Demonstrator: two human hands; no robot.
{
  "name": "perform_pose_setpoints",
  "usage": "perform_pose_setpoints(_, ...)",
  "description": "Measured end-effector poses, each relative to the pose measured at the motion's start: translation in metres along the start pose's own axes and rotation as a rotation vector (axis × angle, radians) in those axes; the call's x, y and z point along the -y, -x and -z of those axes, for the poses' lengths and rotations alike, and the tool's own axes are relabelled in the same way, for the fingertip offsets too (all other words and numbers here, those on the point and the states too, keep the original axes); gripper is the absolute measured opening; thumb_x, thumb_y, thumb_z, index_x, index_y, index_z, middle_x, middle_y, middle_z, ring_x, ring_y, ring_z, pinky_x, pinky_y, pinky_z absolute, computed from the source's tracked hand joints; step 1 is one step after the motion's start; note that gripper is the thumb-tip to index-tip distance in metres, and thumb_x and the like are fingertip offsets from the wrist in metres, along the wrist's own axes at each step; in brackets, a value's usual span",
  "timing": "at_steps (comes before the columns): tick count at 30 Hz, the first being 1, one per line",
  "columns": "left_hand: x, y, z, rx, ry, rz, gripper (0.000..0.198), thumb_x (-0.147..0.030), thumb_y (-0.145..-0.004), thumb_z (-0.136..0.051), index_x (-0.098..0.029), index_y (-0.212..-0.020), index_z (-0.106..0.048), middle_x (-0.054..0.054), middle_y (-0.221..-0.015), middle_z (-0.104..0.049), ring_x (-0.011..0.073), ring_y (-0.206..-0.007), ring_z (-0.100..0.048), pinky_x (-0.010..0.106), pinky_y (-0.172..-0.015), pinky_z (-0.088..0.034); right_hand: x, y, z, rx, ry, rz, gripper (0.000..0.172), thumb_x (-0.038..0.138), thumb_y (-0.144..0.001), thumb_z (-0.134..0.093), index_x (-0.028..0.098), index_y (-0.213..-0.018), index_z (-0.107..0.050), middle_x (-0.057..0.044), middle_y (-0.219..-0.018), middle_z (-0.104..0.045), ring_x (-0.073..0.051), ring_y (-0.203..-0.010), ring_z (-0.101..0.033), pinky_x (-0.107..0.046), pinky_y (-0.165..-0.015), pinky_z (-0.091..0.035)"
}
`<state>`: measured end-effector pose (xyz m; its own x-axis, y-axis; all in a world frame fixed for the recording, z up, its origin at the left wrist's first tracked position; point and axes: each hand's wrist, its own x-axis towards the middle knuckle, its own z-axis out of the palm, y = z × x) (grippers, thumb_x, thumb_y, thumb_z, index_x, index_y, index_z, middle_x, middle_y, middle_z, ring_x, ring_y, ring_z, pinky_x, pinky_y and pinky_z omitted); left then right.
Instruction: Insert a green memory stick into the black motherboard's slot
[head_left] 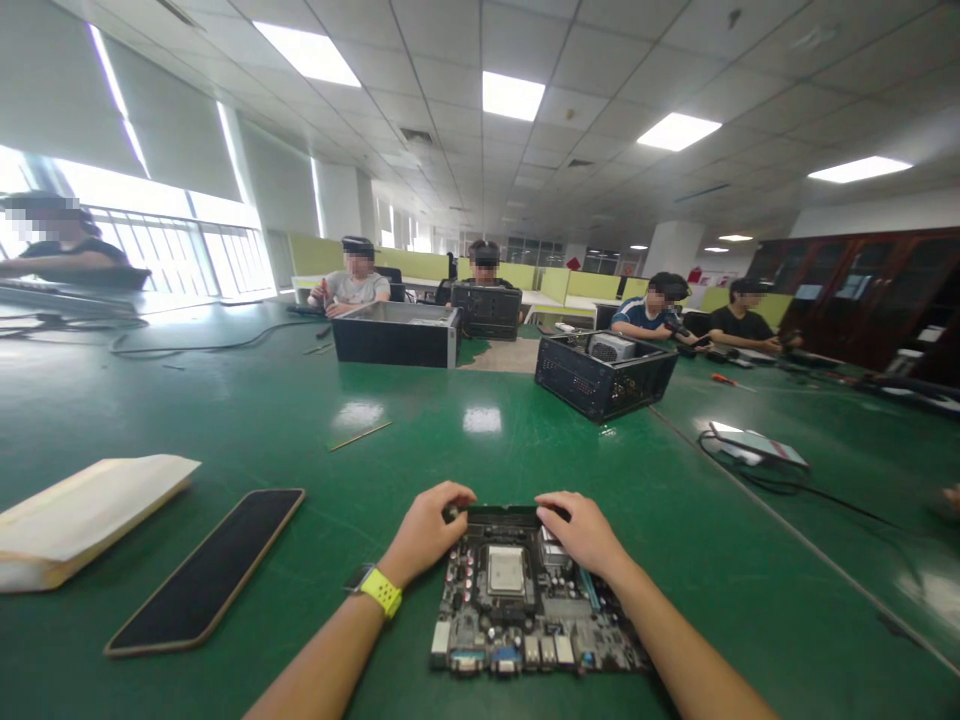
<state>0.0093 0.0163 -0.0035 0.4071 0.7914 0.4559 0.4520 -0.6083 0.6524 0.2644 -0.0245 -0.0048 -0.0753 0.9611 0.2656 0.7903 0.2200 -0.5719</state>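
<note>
A motherboard [536,615] lies flat on the green table in front of me, its row of ports towards me. A square silver processor [506,571] sits in its socket. Along the board's far edge runs a long dark strip [502,515], which looks like the memory slots. My left hand [430,530] is curled at the left end of this strip, thumb and fingers closed on the board's corner. At the right end, my right hand [583,532] grips with thumb and forefinger, covering part of the board. The fingertips of both hands are partly hidden.
To the left lie a phone-like black slab [206,570] and a pale paper packet [94,510]. A thin stick [360,436] lies beyond. Open computer cases [606,375] stand farther back. A cabled device [759,445] is at right. Several people sit around the table.
</note>
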Motion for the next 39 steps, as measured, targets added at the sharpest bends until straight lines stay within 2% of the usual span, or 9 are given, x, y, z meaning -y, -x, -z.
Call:
perform_pose_setpoints(10,0.000,0.000,0.002,0.023,-0.009,0.013,0.027,-0.011,-0.071,-0.053,-0.017,-0.094,-0.065,0.003,-0.091,-0.069,0.0181,-0.085,-0.063,0.028,-0.081,-0.048,0.003,0.000,0.000,-0.005,-0.014,0.030,0.029,0.039,-0.082,-0.053,0.022,-0.098,-0.070,-0.003,-0.097,-0.070,-0.019,-0.092,-0.059,-0.030,-0.085,-0.040)
perform_pose_setpoints(14,-0.002,0.001,0.006,0.085,-0.049,0.016,0.030,-0.010,-0.069,-0.054,-0.019,-0.096,-0.065,0.003,-0.092,-0.069,0.0192,-0.086,-0.062,0.030,-0.083,-0.047,0.007,-0.006,0.000,0.008,0.015,0.068,0.029,0.042,-0.083,-0.052,0.023,-0.094,-0.071,-0.002,-0.092,-0.070,-0.018,-0.087,-0.058,-0.029,-0.082,-0.040)
perform_pose_setpoints(22,-0.006,0.010,0.018,0.163,-0.177,-0.018,0.026,-0.022,-0.077,-0.058,-0.022,-0.102,-0.064,0.004,-0.097,-0.067,0.0222,-0.092,-0.060,0.034,-0.083,-0.045,0.013,-0.012,0.000,0.051,0.051,0.078,0.030,0.043,-0.085,-0.050,0.023,-0.095,-0.070,-0.003,-0.094,-0.070,-0.019,-0.090,-0.058,-0.030,-0.085,-0.038)
perform_pose_setpoints(33,-0.005,0.014,0.023,0.116,-0.244,-0.015,0.029,-0.026,-0.075,-0.062,-0.023,-0.104,-0.064,0.004,-0.099,-0.066,0.0237,-0.094,-0.058,0.035,-0.083,-0.043,0.007,-0.009,-0.003,0.011,-0.015,0.103,0.030,0.040,-0.086,-0.048,0.021,-0.094,-0.071,-0.004,-0.093,-0.070,-0.019,-0.089,-0.059,-0.031,-0.084,-0.041)
perform_pose_setpoints(36,-0.005,0.015,0.026,0.136,-0.221,-0.006,0.034,-0.026,-0.073,-0.063,-0.024,-0.106,-0.063,0.004,-0.100,-0.066,0.0238,-0.093,-0.058,0.035,-0.083,-0.043,0.004,-0.010,0.004,-0.027,-0.069,0.082,0.031,0.040,-0.085,-0.049,0.020,-0.097,-0.070,-0.006,-0.099,-0.069,-0.020,-0.095,-0.059,-0.032,-0.088,-0.041)
perform_pose_setpoints(39,-0.005,0.016,0.026,0.139,-0.172,0.011,0.034,-0.025,-0.073,-0.060,-0.024,-0.107,-0.064,0.004,-0.102,-0.067,0.0232,-0.094,-0.059,0.034,-0.084,-0.043,0.019,-0.007,0.020,-0.110,-0.072,0.083,0.031,0.042,-0.084,-0.050,0.020,-0.092,-0.069,-0.006,-0.099,-0.068,-0.021,-0.098,-0.057,-0.033,-0.090,-0.040)
